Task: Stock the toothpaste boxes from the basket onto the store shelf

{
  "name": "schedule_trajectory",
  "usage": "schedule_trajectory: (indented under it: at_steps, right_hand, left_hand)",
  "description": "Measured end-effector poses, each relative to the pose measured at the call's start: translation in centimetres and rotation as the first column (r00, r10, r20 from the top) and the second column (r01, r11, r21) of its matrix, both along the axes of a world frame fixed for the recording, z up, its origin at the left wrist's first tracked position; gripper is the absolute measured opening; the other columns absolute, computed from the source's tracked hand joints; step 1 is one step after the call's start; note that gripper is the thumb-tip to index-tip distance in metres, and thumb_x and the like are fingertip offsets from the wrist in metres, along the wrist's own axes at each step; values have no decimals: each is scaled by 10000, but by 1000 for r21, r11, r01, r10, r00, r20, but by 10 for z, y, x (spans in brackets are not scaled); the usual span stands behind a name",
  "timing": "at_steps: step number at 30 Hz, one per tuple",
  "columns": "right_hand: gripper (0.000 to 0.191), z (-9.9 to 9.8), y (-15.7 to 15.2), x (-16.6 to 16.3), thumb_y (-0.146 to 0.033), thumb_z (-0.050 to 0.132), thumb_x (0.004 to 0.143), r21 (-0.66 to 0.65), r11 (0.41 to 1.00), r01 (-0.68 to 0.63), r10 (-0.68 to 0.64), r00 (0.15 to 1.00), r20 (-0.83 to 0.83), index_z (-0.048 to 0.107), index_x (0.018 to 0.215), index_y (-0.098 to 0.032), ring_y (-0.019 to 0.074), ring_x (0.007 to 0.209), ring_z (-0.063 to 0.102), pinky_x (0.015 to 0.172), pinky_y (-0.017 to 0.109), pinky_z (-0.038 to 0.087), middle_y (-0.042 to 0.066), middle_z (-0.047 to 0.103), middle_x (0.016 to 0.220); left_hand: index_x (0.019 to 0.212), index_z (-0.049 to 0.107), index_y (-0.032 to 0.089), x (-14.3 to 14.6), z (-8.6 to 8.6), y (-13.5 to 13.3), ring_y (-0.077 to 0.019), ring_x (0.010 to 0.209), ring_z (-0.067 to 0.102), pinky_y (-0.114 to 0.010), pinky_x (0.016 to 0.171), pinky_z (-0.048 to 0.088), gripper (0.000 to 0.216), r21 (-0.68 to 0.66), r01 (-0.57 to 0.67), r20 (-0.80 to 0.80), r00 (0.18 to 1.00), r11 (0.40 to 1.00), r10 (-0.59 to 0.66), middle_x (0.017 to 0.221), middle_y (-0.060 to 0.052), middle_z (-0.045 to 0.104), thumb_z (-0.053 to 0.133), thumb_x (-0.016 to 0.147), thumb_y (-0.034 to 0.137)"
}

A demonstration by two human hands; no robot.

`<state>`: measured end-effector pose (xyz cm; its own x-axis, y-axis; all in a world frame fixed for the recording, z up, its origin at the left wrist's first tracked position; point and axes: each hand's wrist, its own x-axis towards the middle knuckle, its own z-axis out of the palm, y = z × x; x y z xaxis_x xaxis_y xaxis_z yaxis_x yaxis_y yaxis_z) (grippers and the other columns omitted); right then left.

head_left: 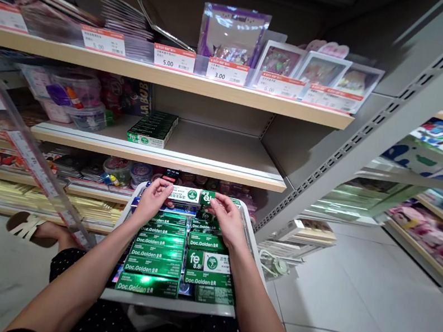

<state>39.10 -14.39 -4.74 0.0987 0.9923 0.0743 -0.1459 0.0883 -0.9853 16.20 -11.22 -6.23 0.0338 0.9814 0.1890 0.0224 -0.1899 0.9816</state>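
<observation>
Both my hands hold one green and white toothpaste box (186,195) by its two ends, above the far side of a grey tray (257,245). My left hand (152,199) pinches the left end. The fingers of my right hand (227,218) close on the green right end. Below, the tray on my lap carries two columns of green Doc.Golden boxes (156,251), several in each. On the middle shelf (216,148), a row of the same green boxes (153,127) stands packed side by side.
Clear plastic tubs (83,103) stand left on the middle shelf. The upper shelf (258,98) has price tags and framed goods. A slotted metal upright (335,145) rises on the right. A clear price strip (31,157) juts out at left. Below are tubs and yellow packs.
</observation>
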Motion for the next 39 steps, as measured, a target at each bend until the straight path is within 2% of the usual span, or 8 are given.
schedule_trajectory:
  at_steps: [5,9,15,21,25,28,33,39]
  right_hand:
    - [459,0,3,3,-434,719,764,126,980,156,-151,987,-51,624,1143,-192,220,997,662,864,384,561,94,696,1097]
    - [445,12,2,-6,-380,739,761,285,935,211,-201,978,-63,578,1137,-205,211,1034,656,910,381,539,104,690,1125]
    - [382,40,-13,-31,-316,681,831,462,881,-106,-65,938,340,578,1193,-255,197,1048,639,934,361,515,63,664,1184]
    - [462,31,-4,-30,-351,719,774,281,949,-142,4,897,441,588,1202,-238,226,1121,598,935,375,513,74,629,1237]
    - [396,21,19,-42,-363,710,747,191,976,-102,41,953,300,643,1095,-187,203,955,647,852,350,545,82,683,1087]
    - [434,22,43,-65,-351,737,699,202,978,-54,16,982,186,641,1081,-168,188,911,650,875,348,536,83,690,1027]
    - [384,35,82,-115,-343,761,636,242,970,-3,-31,990,137,609,947,-175,179,840,658,824,332,547,57,684,923]
    - [198,49,115,-163,-300,693,710,259,966,26,-111,940,321,577,832,-195,179,774,657,734,306,540,22,667,820]
  left_hand:
    - [811,611,182,6,2,-11,-170,809,615,-273,680,500,219,206,176,-351,932,963,-95,887,-47,638,651,813,397]
    - [1032,644,202,21,9,-19,-180,849,626,-302,719,523,315,209,272,-414,895,939,-167,1081,-75,643,700,778,380]
    - [1296,542,259,27,28,-23,-238,1179,561,-339,924,505,489,325,124,-223,973,938,-51,1315,-88,567,655,829,348]
    - [1173,531,229,10,30,-15,-218,1056,628,-377,860,568,426,230,-109,190,980,967,65,1170,-82,607,682,797,362]
    - [1127,485,233,-6,24,-7,-205,1015,642,-401,778,603,437,102,-211,360,919,972,161,1183,-70,572,695,776,387]
    - [1058,508,213,-28,23,1,-204,982,646,-418,790,595,386,113,-311,273,923,944,271,1132,-68,578,688,774,403]
    - [999,600,184,-82,33,32,-213,964,637,-401,885,544,317,365,-516,-37,824,775,565,1046,-84,622,695,751,359]
    - [1052,569,177,-128,50,82,-200,919,661,-364,872,537,325,394,-482,-176,796,782,579,988,-78,665,663,765,297]
